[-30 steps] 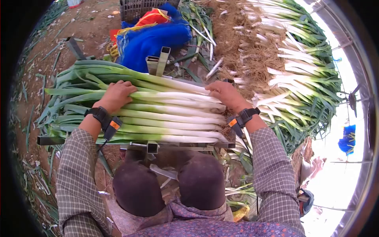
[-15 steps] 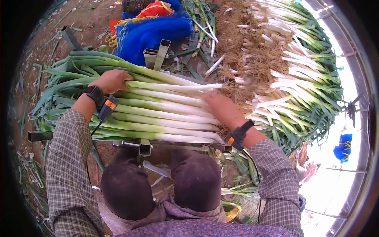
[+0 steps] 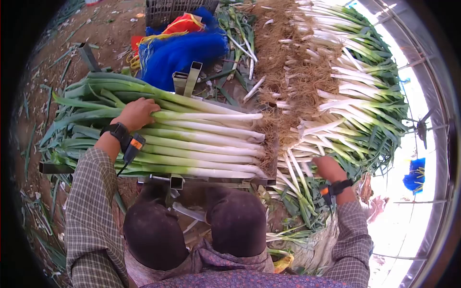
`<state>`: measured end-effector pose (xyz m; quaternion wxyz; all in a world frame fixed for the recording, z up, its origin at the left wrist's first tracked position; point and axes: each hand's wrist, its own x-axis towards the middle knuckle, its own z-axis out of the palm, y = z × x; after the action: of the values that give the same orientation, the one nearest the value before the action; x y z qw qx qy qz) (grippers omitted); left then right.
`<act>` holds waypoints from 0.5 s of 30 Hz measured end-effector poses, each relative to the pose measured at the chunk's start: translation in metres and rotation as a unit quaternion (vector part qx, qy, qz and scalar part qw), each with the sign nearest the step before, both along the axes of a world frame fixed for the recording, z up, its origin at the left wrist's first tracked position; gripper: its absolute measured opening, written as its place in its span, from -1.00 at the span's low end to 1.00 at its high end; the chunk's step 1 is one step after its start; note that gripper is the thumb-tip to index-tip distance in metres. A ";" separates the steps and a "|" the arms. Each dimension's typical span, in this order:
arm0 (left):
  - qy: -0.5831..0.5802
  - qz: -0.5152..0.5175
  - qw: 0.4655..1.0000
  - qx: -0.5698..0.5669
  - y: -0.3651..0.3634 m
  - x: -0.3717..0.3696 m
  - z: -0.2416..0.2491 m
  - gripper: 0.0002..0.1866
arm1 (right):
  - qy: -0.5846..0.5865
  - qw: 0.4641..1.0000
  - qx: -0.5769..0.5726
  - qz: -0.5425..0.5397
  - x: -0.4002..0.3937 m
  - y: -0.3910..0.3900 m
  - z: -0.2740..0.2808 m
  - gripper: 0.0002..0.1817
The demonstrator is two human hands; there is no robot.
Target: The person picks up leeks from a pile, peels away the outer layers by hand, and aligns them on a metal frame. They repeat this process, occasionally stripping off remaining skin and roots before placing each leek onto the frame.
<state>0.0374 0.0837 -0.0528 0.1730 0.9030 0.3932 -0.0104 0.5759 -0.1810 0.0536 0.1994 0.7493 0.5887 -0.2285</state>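
A layer of leeks (image 3: pixel 206 150) lies side by side on a metal frame (image 3: pixel 176 182), green leaves to the left and white ends with roots to the right. My left hand (image 3: pixel 137 114) rests on the upper part of this layer, fingers curled over a leek (image 3: pixel 211 116) where its green turns white. Off to the right, my right hand (image 3: pixel 331 169) is low over loose leeks (image 3: pixel 300 180) at the near end of a long pile. Its fingers point left beside white stems and are partly hidden.
The long leek pile (image 3: pixel 370 89) runs up the right side, roots inward. Metal uprights (image 3: pixel 193 79) rise at the frame's far side. Beyond them lie blue netting (image 3: pixel 185 57), red and yellow material (image 3: pixel 185 24) and a dark crate (image 3: pixel 165 13). My knees (image 3: pixel 237 221) are close below the frame.
My right hand has left the root end of the leeks on the frame and moved right and down to the loose pile. My left hand stays on the layer. The view has shifted slightly.
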 end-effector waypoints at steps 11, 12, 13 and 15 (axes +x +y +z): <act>-0.060 -0.040 0.997 0.041 -0.024 -0.008 0.018 -0.50 | 0.094 0.958 0.254 0.096 -0.142 0.133 -0.040 -0.84; -0.064 -0.044 0.996 0.053 -0.028 -0.009 0.018 -0.49 | 0.086 0.963 0.239 0.090 -0.139 0.138 -0.046 -0.81; -0.062 -0.050 0.995 0.066 -0.029 -0.012 0.016 -0.48 | 0.088 0.968 0.212 0.105 -0.134 0.141 -0.053 -0.78; -0.061 -0.062 0.992 0.092 -0.030 -0.016 0.011 -0.47 | 0.092 0.974 0.158 0.136 -0.121 0.147 -0.066 -0.72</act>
<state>0.0210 0.0539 -0.0415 0.1114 0.9367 0.3245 0.0701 0.4546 -0.0337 -0.0122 0.0531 0.6600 0.7297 -0.1709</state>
